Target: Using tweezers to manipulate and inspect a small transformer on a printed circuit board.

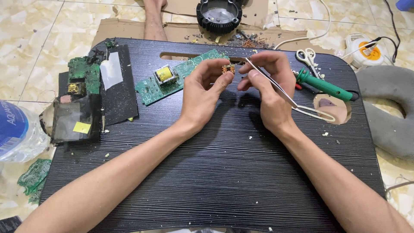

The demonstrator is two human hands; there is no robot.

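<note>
Above the black tabletop (215, 172), toward 12 o'clock, a small copper-wound component (228, 68) is pinched by the fingertips of the left hand (202, 92). Metal tweezers (276, 84) are gripped by the closed right hand (269, 92), with the tips at the component. The small part could be dropped if the tweezers slip. At 3 o'clock a green-handled soldering iron (325, 85) lies near; at 6 o'clock open room is left.

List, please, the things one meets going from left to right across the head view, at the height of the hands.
plastic bottle → stacked dark boards → green circuit board → left hand → small copper part → right hand → soldering iron → grey cushion
</note>
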